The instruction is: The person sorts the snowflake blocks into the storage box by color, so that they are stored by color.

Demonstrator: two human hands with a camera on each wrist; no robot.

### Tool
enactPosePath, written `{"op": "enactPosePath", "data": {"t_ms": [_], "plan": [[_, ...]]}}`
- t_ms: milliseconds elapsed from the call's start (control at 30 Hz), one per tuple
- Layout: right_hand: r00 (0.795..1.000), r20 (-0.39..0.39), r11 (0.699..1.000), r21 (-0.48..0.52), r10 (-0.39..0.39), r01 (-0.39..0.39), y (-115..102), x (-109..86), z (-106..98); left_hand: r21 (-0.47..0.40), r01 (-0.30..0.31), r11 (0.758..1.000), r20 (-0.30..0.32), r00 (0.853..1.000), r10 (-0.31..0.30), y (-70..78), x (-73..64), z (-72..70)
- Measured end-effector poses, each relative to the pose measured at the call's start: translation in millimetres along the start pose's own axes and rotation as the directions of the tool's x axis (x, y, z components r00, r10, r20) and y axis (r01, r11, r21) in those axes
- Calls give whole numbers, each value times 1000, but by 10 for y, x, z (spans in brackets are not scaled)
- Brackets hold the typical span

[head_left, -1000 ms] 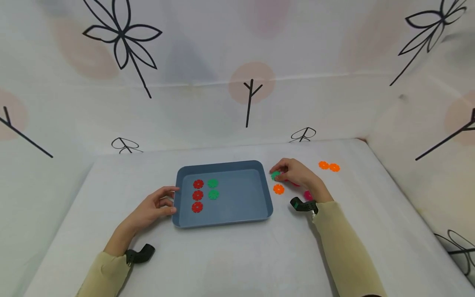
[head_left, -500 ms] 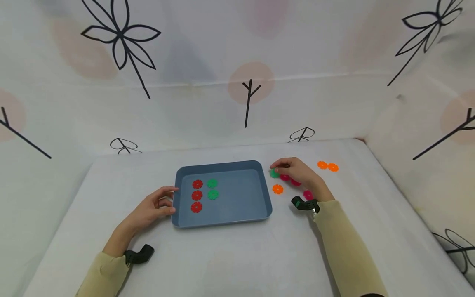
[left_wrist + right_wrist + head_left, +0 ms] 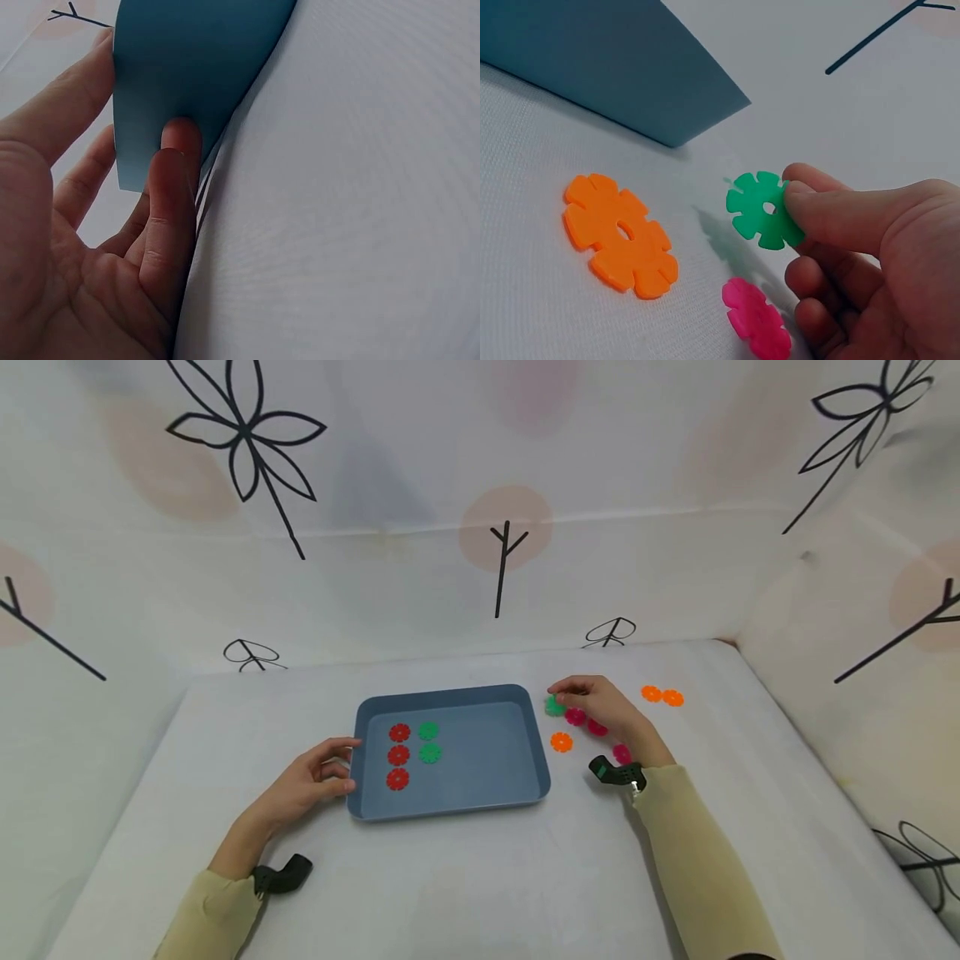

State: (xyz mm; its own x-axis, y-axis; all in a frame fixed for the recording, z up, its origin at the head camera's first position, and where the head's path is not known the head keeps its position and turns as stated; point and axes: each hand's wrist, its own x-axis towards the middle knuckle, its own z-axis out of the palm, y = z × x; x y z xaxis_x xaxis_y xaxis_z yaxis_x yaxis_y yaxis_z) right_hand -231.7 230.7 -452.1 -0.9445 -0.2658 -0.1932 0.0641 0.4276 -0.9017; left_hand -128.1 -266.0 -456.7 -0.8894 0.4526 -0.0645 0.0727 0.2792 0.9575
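Observation:
In the head view my right hand (image 3: 600, 702) is just past the right end of a blue-grey tray (image 3: 487, 760). Thumb and fingers pinch a green notched plastic disc (image 3: 761, 210), held tilted above the tablecloth with its shadow below. A pink disc (image 3: 757, 319) and an orange disc (image 3: 622, 236) lie close by. My left hand (image 3: 303, 785) rests against the tray's left end, its fingers touching the outer wall (image 3: 187, 67). Inside the tray, three red discs (image 3: 398, 755) form a column, with two green discs (image 3: 430, 752) beside them.
Pink discs (image 3: 597, 727) lie under and around my right hand. Two orange discs (image 3: 662, 696) lie further to the right. A white cloth (image 3: 465, 893) covers the table, and patterned fabric walls (image 3: 375, 577) stand behind and at both sides.
My right hand has drawn slightly away toward the back with the green disc, uncovering more of the pink discs. The left hand and the tray look unchanged.

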Motion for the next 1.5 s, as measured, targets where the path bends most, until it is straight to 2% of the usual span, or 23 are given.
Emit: {"op": "enactPosePath", "data": {"t_ms": [267,533,800,1033,1133,1333,1500], "plan": [[999,-46,1000,9,28,-28,-51,-4,2,1,-2,1000,-1,1000,2,-16,6,2],[996,-71,995,-68,61,-66,-126,-23,-30,-5,7,1000,4,1000,-7,-22,19,28],[999,-37,993,-115,-35,30,-331,-70,49,6,14,1000,-5,1000,-14,-20,5,44],[990,-99,975,-209,-103,81,-559,-91,130,0,23,1000,-6,1000,-23,-13,21,38],[986,-101,964,-244,-136,108,-661,-81,181,1,23,1000,-6,1000,-23,-3,22,27],[977,-51,929,-321,-209,183,-849,-12,323,9,34,999,-9,999,-34,-2,18,14],[970,19,920,-313,-242,236,-968,61,491,13,32,999,-11,999,-32,-5,14,9]]}}
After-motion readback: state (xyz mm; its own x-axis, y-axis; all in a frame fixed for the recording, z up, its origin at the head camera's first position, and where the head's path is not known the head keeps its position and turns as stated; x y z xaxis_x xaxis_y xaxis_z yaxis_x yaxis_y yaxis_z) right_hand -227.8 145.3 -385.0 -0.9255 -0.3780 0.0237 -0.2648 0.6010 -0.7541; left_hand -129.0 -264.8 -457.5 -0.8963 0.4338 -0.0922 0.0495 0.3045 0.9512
